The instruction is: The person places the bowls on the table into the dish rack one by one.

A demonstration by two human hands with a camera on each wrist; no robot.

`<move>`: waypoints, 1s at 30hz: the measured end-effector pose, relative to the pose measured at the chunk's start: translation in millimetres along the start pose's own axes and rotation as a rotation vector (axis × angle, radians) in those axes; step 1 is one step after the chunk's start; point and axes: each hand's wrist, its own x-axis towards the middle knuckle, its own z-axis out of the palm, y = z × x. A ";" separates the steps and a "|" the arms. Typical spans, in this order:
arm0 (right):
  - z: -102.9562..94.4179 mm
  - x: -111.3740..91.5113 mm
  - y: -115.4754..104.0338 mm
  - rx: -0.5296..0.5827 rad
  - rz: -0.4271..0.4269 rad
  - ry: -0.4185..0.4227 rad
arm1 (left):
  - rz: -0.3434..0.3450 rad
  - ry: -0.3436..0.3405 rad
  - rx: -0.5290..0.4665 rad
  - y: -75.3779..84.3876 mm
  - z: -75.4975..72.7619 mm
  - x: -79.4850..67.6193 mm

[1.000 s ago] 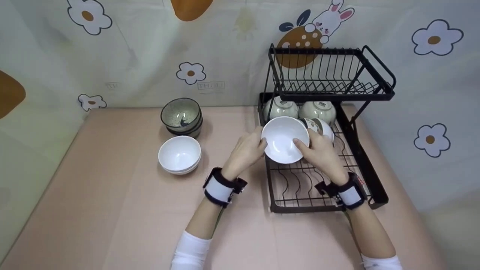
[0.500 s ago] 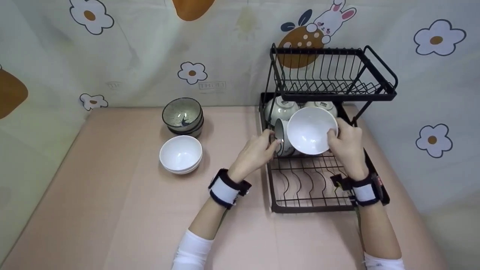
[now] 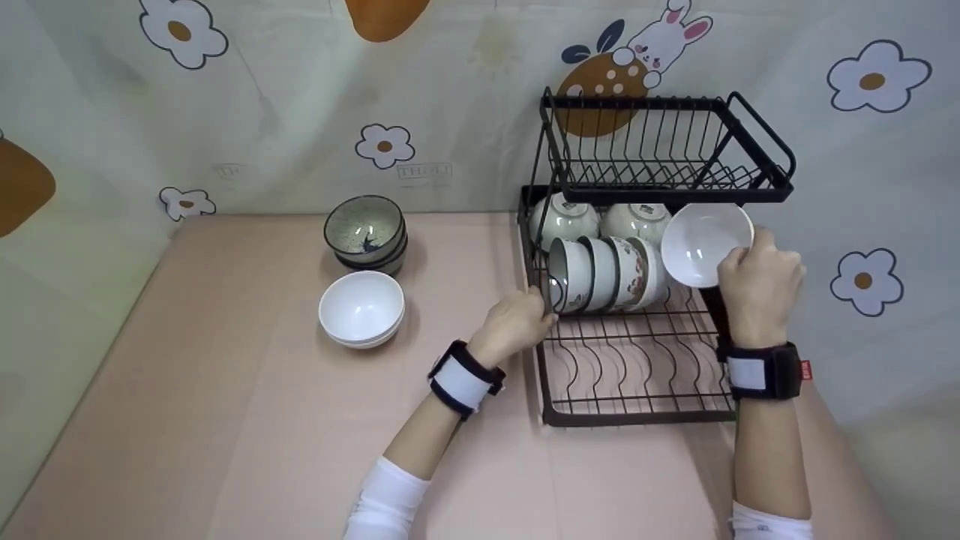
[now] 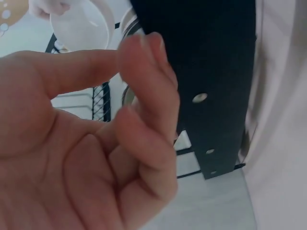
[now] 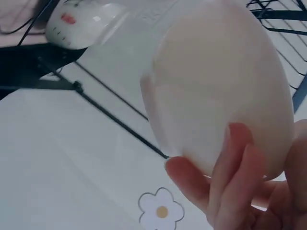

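My right hand (image 3: 761, 285) pinches a white bowl (image 3: 705, 244) by its rim and holds it up at the right side of the black dish rack (image 3: 637, 416), its inside facing the head camera. In the right wrist view the bowl's pale outside (image 5: 220, 86) fills the middle, with fingers (image 5: 235, 158) against it. My left hand (image 3: 514, 326) grips the rack's left rail, its fingers curled at the edge; the left wrist view shows them against the riveted black side panel (image 4: 206, 72). Several bowls (image 3: 600, 274) stand on edge in a row on the lower tier.
Two upturned bowls (image 3: 566, 217) sit behind that row, under the upper tier (image 3: 667, 191). On the table left of the rack are a stack of grey-green bowls (image 3: 365, 229) and a stack of white bowls (image 3: 361, 307). A patterned cloth (image 3: 465, 97) hangs behind.
The white bowl went from both hands into my right hand alone and travelled right across the rack, past the row of bowls. My left hand let go of it and closed at the left rail.
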 end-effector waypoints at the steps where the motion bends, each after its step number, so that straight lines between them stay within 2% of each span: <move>1: 1.8 1.3 2.0 -0.006 0.005 0.009 | 0.001 -0.001 0.015 0.3 1.9 0.6; 3: 6.2 3.4 5.7 -0.021 -0.010 0.042 | 0.010 -0.001 0.040 0.5 5.4 1.8; 9: 20.1 6.8 15.7 -0.080 -0.136 0.166 | 0.041 0.015 0.113 0.4 11.2 4.3; 14: 28.9 9.0 22.9 -0.105 -0.230 0.205 | 0.011 -0.016 0.108 2.1 11.5 5.1; 19: 36.4 10.1 29.5 -0.155 -0.278 0.190 | -0.019 -0.029 0.097 5.0 12.5 5.6; 26: 47.6 9.0 34.7 -0.211 -0.296 0.152 | 0.000 -0.009 0.125 5.3 13.5 5.0; 30: 54.9 8.6 31.8 -0.228 -0.339 0.109 | 0.001 -0.002 0.127 4.7 12.8 4.5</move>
